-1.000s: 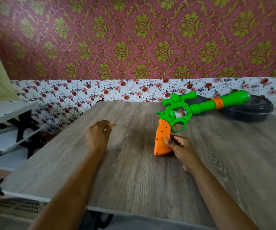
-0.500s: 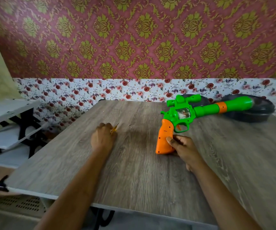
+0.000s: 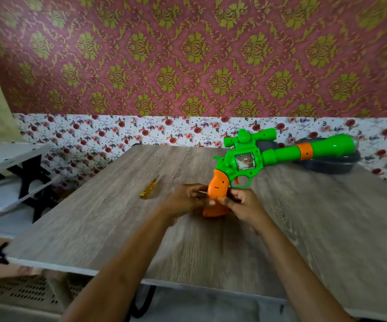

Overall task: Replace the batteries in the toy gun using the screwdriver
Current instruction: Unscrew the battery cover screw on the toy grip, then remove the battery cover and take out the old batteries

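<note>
Being gripped at its orange handle by two hands is one green and orange plastic toy gun (image 3: 245, 159), butt resting on the grey wood-grain surface (image 3: 118, 228), long barrel pointing right. The left hand (image 3: 183, 201) is being curled against the handle's left side, and the right hand (image 3: 243, 205) is being pinched onto its right side. Finger detail is being lost to blur. One yellow-handled screwdriver (image 3: 149, 189) is lying loose, left of the hands and apart from them. One dark round lidded container (image 3: 334, 165) is sitting behind the barrel by the far right edge. Bare wood is showing between the hands and the near edge.
</note>
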`<state>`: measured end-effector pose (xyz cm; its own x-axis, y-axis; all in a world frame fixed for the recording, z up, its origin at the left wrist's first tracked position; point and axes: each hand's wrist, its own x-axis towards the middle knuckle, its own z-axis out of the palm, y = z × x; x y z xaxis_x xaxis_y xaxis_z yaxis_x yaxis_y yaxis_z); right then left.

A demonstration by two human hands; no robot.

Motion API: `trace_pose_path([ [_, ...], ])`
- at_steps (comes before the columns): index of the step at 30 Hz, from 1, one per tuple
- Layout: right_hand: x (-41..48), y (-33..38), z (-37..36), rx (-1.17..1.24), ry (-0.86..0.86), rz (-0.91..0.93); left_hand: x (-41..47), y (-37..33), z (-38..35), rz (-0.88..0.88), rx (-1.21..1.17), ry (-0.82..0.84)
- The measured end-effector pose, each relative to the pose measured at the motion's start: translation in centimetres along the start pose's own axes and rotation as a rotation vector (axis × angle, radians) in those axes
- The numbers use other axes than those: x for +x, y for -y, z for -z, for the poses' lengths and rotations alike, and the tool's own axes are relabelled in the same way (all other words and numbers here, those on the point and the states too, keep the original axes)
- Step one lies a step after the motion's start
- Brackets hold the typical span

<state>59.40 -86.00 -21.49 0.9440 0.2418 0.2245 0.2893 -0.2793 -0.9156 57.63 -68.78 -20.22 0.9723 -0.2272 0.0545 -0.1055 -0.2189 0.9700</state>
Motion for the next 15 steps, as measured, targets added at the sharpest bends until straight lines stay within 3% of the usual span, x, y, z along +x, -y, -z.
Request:
trace_pose_path([
  [7, 0.7, -0.2, 0.5, 0.499, -0.014, -0.220, 1.9, 1.3, -1.2, -0.018, -0.077, -0.038],
  [15, 1.4, -1.4, 0.5, 0.566, -0.080, -0.280, 2.0, 2.1, -0.9, -0.021, -0.113, 0.013],
])
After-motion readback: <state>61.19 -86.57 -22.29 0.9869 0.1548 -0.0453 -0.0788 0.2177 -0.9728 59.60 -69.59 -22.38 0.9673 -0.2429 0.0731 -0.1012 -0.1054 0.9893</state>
